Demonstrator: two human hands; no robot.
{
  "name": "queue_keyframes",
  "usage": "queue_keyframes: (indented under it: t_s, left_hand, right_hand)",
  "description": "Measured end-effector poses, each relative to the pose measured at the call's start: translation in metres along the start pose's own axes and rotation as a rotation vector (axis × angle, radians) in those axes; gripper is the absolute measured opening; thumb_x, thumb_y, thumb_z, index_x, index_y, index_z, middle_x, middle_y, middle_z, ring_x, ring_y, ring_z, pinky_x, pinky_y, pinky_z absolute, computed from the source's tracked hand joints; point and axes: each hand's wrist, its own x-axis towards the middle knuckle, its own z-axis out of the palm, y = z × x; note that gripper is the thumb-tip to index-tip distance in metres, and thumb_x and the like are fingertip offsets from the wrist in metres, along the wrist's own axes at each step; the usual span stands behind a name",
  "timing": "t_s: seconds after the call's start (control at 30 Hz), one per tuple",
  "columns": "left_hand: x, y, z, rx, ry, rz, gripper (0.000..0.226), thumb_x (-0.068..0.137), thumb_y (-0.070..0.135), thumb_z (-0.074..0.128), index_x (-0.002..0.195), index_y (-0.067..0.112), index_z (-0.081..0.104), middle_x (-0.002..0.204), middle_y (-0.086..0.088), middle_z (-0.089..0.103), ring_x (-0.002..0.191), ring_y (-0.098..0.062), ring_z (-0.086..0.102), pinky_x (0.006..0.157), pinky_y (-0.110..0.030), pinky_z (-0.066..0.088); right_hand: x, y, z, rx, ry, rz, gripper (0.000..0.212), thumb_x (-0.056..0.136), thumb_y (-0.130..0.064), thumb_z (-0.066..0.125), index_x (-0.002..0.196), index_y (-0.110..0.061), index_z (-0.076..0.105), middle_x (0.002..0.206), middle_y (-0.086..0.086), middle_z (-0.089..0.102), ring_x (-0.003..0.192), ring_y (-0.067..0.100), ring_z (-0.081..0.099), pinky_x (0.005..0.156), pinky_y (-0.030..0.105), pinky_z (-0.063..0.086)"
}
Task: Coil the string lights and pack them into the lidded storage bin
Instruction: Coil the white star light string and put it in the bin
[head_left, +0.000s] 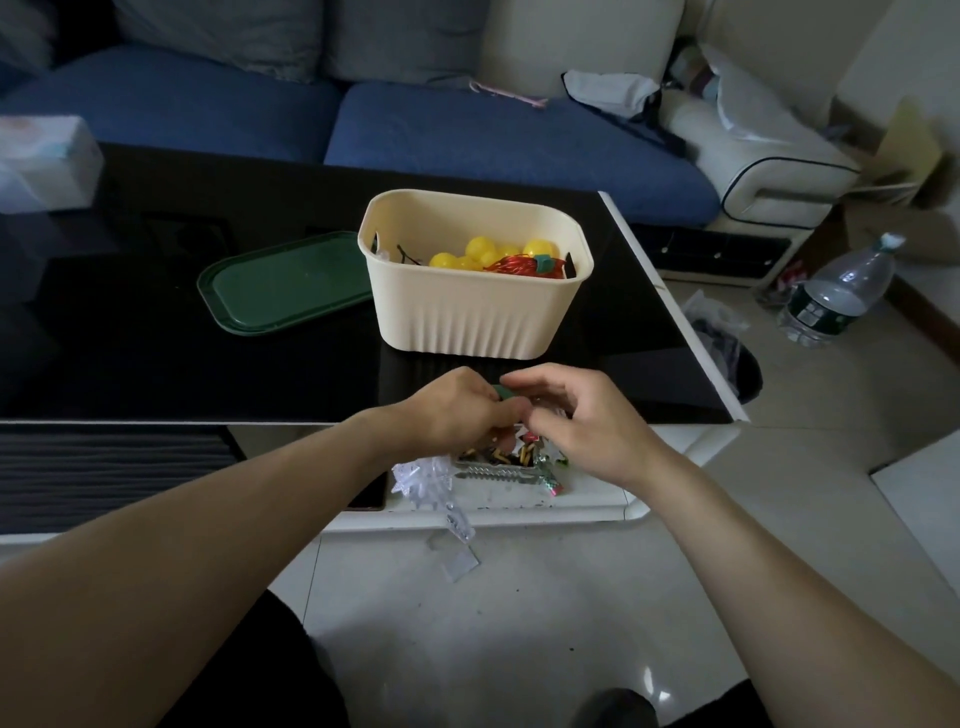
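A cream ribbed storage bin (475, 322) stands open on the black table. Inside it lie yellow ball lights (480, 253) and a red coiled string (519, 267) bound with a green tie. The bin's dark green lid (283, 283) lies flat to its left. In front of the bin, at the table's near edge, my left hand (457, 408) and my right hand (582, 415) meet around a small green strap (503, 392) and a bundle of string lights, mostly hidden by the fingers.
A lower white shelf (519, 499) below my hands holds candy wrappers and clear plastic packaging. A blue sofa is behind the table. A tissue box (47, 161) sits far left. A water bottle (836, 291) and a small black waste bin (737, 364) stand on the floor to the right.
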Motion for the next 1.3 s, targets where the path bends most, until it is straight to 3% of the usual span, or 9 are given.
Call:
queue_keyframes:
  t_s: [0.13, 0.27, 0.43, 0.53, 0.63, 0.8, 0.97, 1.1, 1.3]
  left_hand:
    - [-0.001, -0.005, -0.006, -0.084, -0.060, -0.049, 0.047, 0.096, 0.039, 0.060, 0.077, -0.002, 0.072, 0.045, 0.004, 0.042, 0.042, -0.010, 0.034, 0.044, -0.020, 0.032]
    - [0.003, -0.005, -0.002, -0.116, 0.043, -0.072, 0.047, 0.091, 0.037, 0.068, 0.076, -0.008, 0.066, 0.050, 0.000, 0.046, 0.048, -0.013, 0.037, 0.048, -0.021, 0.035]
    - [0.007, -0.004, -0.005, -0.210, 0.114, -0.099, 0.037, 0.087, 0.030, 0.074, 0.056, 0.010, 0.067, 0.050, -0.003, 0.050, 0.048, -0.015, 0.041, 0.049, -0.024, 0.036]
    - [0.005, -0.006, -0.009, -0.226, 0.147, -0.091, 0.028, 0.085, 0.027, 0.076, 0.062, 0.011, 0.073, 0.052, -0.003, 0.052, 0.049, -0.013, 0.043, 0.050, -0.023, 0.038]
    - [0.003, -0.010, -0.010, -0.213, 0.164, -0.069, 0.030, 0.085, 0.026, 0.076, 0.073, -0.001, 0.073, 0.053, -0.003, 0.053, 0.051, -0.012, 0.044, 0.052, -0.023, 0.039]
    - [-0.001, -0.018, -0.015, 0.031, 0.134, -0.007, 0.051, 0.083, 0.034, 0.077, 0.042, 0.018, 0.054, 0.049, 0.000, 0.042, 0.050, -0.012, 0.036, 0.050, -0.022, 0.033]
    - [-0.002, -0.016, -0.011, 0.089, 0.098, 0.063, 0.049, 0.085, 0.036, 0.075, 0.073, -0.010, 0.063, 0.058, -0.008, 0.047, 0.058, -0.017, 0.041, 0.056, -0.027, 0.037]
    - [-0.003, -0.013, -0.011, 0.167, 0.096, 0.120, 0.046, 0.086, 0.036, 0.074, 0.073, -0.007, 0.066, 0.051, 0.000, 0.047, 0.045, -0.007, 0.037, 0.045, -0.015, 0.033]
    - [-0.001, -0.013, -0.010, 0.308, 0.124, 0.156, 0.030, 0.085, 0.041, 0.074, 0.077, 0.011, 0.075, 0.063, 0.000, 0.068, 0.052, -0.004, 0.057, 0.050, -0.014, 0.043]
  right_hand:
    - [-0.001, 0.001, -0.004, -0.030, -0.065, 0.040, 0.044, 0.092, -0.014, 0.071, 0.134, -0.020, 0.060, 0.117, -0.007, 0.071, 0.110, 0.004, 0.066, 0.102, 0.033, 0.053]
    - [0.002, 0.001, 0.002, -0.181, -0.093, -0.022, 0.062, 0.088, -0.013, 0.075, 0.143, -0.027, 0.049, 0.120, -0.005, 0.064, 0.116, 0.011, 0.062, 0.101, 0.032, 0.052]
    - [0.010, 0.001, 0.012, -0.201, 0.053, -0.156, 0.028, 0.089, -0.003, 0.069, 0.111, -0.019, 0.066, 0.103, -0.004, 0.069, 0.096, 0.011, 0.067, 0.083, 0.039, 0.058]
    - [0.013, 0.004, 0.018, -0.197, 0.122, -0.193, 0.023, 0.087, -0.001, 0.071, 0.105, -0.016, 0.074, 0.100, -0.003, 0.071, 0.093, 0.009, 0.068, 0.082, 0.038, 0.058]
    - [0.016, 0.002, 0.019, -0.207, 0.102, -0.223, 0.025, 0.086, -0.001, 0.072, 0.106, -0.016, 0.075, 0.100, -0.004, 0.072, 0.093, 0.009, 0.068, 0.083, 0.035, 0.059]
    - [0.012, 0.002, 0.014, 0.031, -0.025, -0.018, 0.037, 0.088, -0.003, 0.072, 0.121, -0.021, 0.070, 0.109, -0.005, 0.073, 0.096, 0.007, 0.070, 0.086, 0.025, 0.057]
    - [0.010, 0.000, 0.017, 0.418, 0.104, 0.175, 0.024, 0.089, 0.002, 0.070, 0.104, -0.017, 0.077, 0.103, 0.005, 0.078, 0.096, 0.017, 0.074, 0.085, 0.025, 0.058]
    - [0.011, -0.006, 0.024, 0.671, 0.190, 0.366, 0.020, 0.085, 0.009, 0.069, 0.097, -0.005, 0.077, 0.091, 0.011, 0.078, 0.080, 0.017, 0.075, 0.068, 0.020, 0.058]
    - [0.012, -0.008, 0.030, 0.765, 0.296, 0.515, 0.016, 0.083, 0.006, 0.072, 0.085, -0.008, 0.080, 0.086, 0.012, 0.078, 0.076, 0.020, 0.075, 0.068, 0.024, 0.059]
